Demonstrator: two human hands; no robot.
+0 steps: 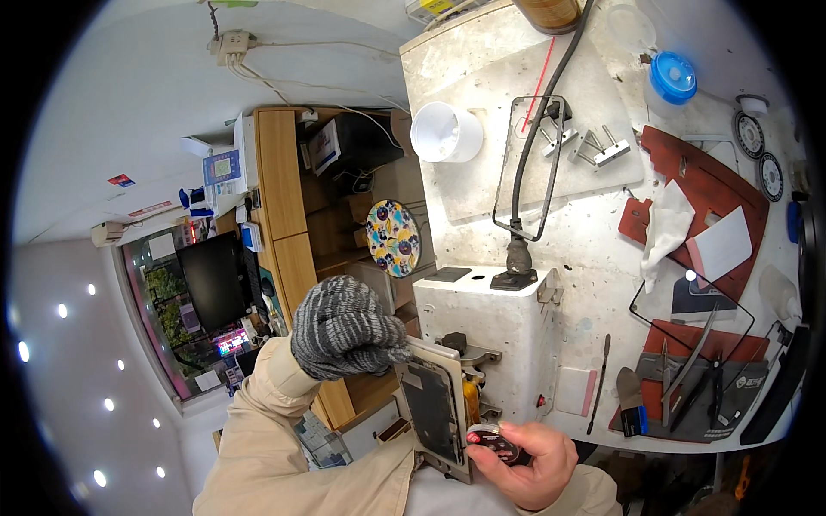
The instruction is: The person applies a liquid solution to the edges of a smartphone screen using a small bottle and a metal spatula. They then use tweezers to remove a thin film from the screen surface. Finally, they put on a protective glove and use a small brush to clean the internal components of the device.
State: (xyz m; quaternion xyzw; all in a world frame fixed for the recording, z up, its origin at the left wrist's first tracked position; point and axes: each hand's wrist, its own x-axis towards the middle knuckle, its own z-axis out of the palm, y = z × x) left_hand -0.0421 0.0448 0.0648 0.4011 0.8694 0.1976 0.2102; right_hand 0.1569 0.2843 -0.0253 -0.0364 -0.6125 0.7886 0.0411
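Observation:
My left hand [351,331], in a striped grey-and-black knit glove, is curled at the top edge of a tablet-like panel [432,408]. The panel has a dark, worn-looking face and a pale frame, and it stands tilted against the white machine [490,322]. The glove hides the separate fingers. My bare right hand [533,469] pinches a small round spool [494,441] between thumb and fingers. The spool has a dark face, a clear rim and a red spot, and it is held close to the panel's lower right edge.
A black cable and wire frame [530,168] rise from the machine. Behind stand a white cup [447,132] and metal clamps [602,148]. At right lie red mats [731,185], a brush [632,400], tweezers [693,361] and a thin black tool [601,383]. Wooden shelving [288,202] stands left.

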